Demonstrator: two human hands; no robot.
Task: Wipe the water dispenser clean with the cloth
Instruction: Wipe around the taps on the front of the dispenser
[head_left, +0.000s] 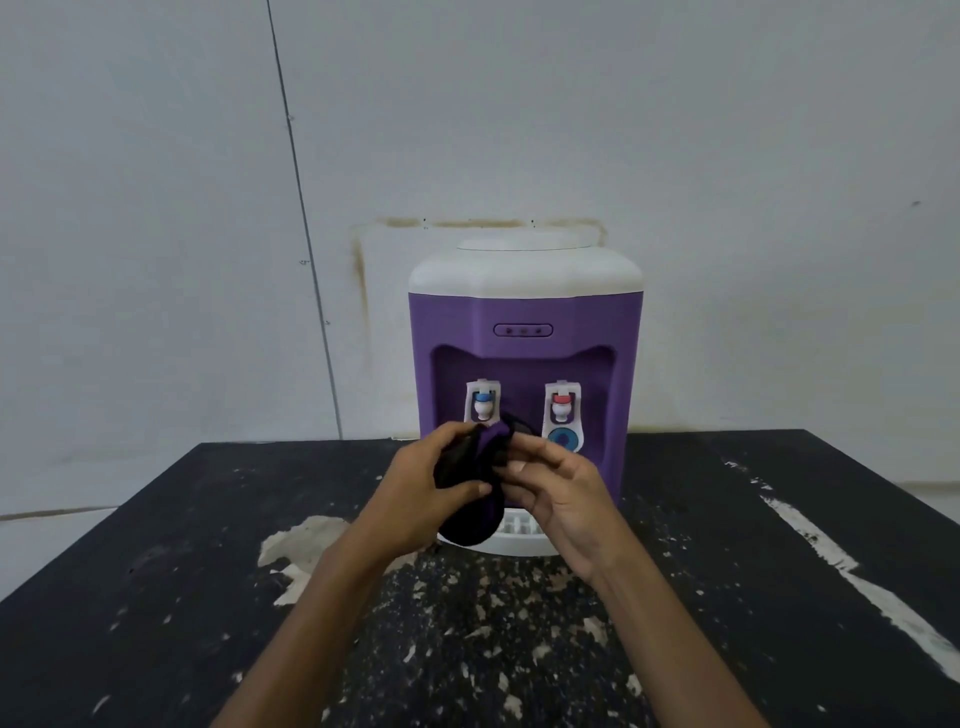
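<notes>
A purple water dispenser (524, 317) with a white top stands at the back of the black table, against the wall. It has a blue tap (483, 402) on the left and a red tap (561, 405) on the right. In front of its lower half both my hands hold a dark black-and-purple cloth (475, 483). My left hand (426, 483) grips the bunched cloth from the left. My right hand (561, 488) pinches its upper right edge with the fingertips. The cloth hides part of the white drip tray (519, 535).
The black table (727, 597) is worn, with white chipped patches and a large bare spot (296, 545) left of my left forearm. A white wall rises right behind the dispenser. A thin cable (306, 234) runs down the wall on the left.
</notes>
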